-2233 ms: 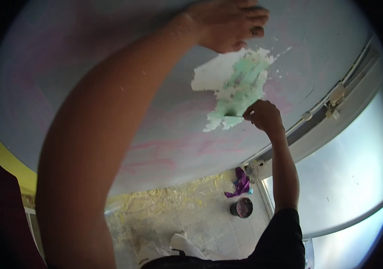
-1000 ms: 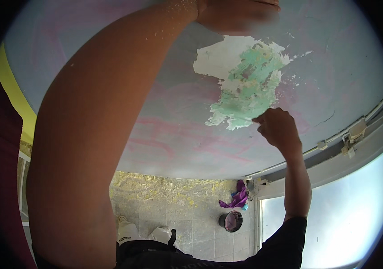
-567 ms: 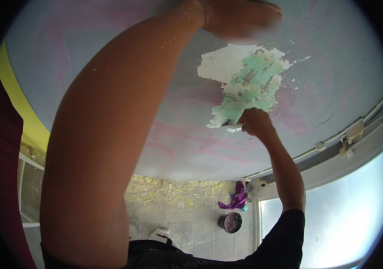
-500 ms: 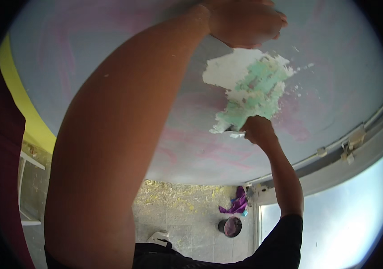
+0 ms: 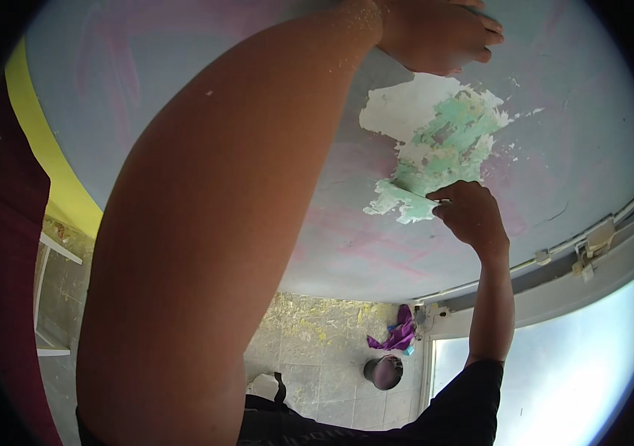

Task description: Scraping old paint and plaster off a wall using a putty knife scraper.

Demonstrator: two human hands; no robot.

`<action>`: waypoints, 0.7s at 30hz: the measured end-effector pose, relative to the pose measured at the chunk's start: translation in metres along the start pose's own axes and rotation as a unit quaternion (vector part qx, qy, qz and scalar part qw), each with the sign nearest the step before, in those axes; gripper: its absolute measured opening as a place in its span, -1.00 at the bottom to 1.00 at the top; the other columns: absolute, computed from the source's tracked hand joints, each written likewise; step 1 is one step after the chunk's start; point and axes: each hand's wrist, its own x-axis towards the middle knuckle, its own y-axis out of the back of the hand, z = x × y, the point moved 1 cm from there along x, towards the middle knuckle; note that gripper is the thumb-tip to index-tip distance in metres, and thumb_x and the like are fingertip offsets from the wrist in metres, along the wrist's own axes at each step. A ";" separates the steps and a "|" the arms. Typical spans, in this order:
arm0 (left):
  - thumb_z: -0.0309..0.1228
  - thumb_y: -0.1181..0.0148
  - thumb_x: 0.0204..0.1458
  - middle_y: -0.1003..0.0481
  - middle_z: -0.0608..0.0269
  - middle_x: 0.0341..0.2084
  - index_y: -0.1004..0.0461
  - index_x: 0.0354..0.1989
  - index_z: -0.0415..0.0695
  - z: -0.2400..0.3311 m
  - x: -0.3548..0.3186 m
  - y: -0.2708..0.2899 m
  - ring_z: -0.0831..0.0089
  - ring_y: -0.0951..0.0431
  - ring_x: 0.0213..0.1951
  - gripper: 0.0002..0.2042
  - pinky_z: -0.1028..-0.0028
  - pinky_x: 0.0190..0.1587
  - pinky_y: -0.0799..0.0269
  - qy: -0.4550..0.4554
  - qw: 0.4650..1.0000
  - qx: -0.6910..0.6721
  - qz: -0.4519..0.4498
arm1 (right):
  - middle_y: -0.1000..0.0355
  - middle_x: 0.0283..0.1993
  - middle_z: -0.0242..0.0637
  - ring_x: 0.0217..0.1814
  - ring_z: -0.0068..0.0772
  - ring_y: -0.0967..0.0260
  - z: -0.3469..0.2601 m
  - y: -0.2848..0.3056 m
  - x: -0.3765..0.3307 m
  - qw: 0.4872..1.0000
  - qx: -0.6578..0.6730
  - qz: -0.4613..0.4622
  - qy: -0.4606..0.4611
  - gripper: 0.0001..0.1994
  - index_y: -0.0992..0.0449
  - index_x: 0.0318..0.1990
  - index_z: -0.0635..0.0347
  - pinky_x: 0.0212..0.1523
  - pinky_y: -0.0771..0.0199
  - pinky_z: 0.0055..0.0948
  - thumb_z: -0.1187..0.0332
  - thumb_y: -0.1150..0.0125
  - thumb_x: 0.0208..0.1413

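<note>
Mint green and white show in a ragged patch (image 5: 454, 134) on the grey wall (image 5: 569, 126). At its five o'clock, the right hand (image 5: 474, 213) pinches a flat tool (image 5: 418, 193) whose edge has shifted off the bottom rim into the green, so the work now sits inside the patch. The left hand (image 5: 439, 36), at twelve, has bent fingers; whether it holds anything, I cannot tell.

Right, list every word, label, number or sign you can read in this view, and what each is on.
No text is readable.
Black shirt: pale lettering across its front, too distorted to read.
Wall: pink streaks, no words I can make out.
Scraper in the right hand: too small to show any marking.
Bucket: no label visible.
</note>
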 end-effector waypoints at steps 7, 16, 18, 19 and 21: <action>-0.06 0.05 0.28 -0.22 0.01 0.38 -0.36 0.17 -0.15 0.003 -0.004 0.005 0.20 -0.09 0.46 -0.54 0.08 0.48 0.11 0.010 0.998 0.013 -0.064 | -0.57 -0.24 -0.18 -0.46 -0.55 -0.48 0.010 -0.044 -0.045 0.898 0.433 -0.069 -0.042 -0.66 -0.52 0.15 0.10 -0.34 -0.53 -0.47 0.39 -0.13 0.22; -0.07 0.01 0.26 -0.26 0.05 0.36 -0.39 0.16 -0.14 -0.004 0.007 0.002 0.20 -0.12 0.45 -0.55 0.09 0.47 0.09 -0.008 1.000 -0.023 0.003 | -0.40 -0.32 -0.38 -0.55 -0.63 -0.26 -0.050 -0.256 -0.172 0.425 0.752 0.182 -0.470 -0.59 -0.39 0.31 -0.01 -0.61 -0.20 -0.63 0.30 -0.06 0.32; -0.08 -0.04 0.22 -0.30 0.05 0.33 -0.44 0.13 -0.14 -0.004 0.001 -0.001 0.19 -0.15 0.44 -0.55 0.08 0.46 0.06 -0.001 0.999 -0.035 0.016 | -0.37 -0.30 -0.38 -0.51 -0.62 -0.29 -0.057 -0.264 -0.172 0.404 0.768 0.164 -0.470 -0.58 -0.37 0.32 -0.04 -0.62 -0.20 -0.61 0.32 -0.04 0.32; -0.08 -0.07 0.19 -0.32 0.04 0.32 -0.46 0.11 -0.14 -0.003 -0.004 -0.005 0.18 -0.18 0.43 -0.55 0.07 0.45 0.04 0.001 0.999 -0.042 0.018 | -0.36 -0.27 -0.38 -0.51 -0.62 -0.30 -0.055 -0.251 -0.162 0.449 0.744 0.163 -0.467 -0.57 -0.36 0.33 -0.06 -0.63 -0.20 -0.60 0.34 -0.04 0.32; -0.08 -0.11 0.15 -0.32 0.03 0.31 -0.47 0.10 -0.16 0.005 0.003 0.003 0.14 -0.23 0.40 -0.53 0.06 0.44 0.01 -0.008 1.000 0.018 -0.014 | -0.36 -0.23 -0.38 -0.51 -0.61 -0.31 -0.047 -0.235 -0.144 0.497 0.728 0.188 -0.433 -0.54 -0.30 0.36 -0.08 -0.65 -0.20 -0.60 0.38 -0.01 0.31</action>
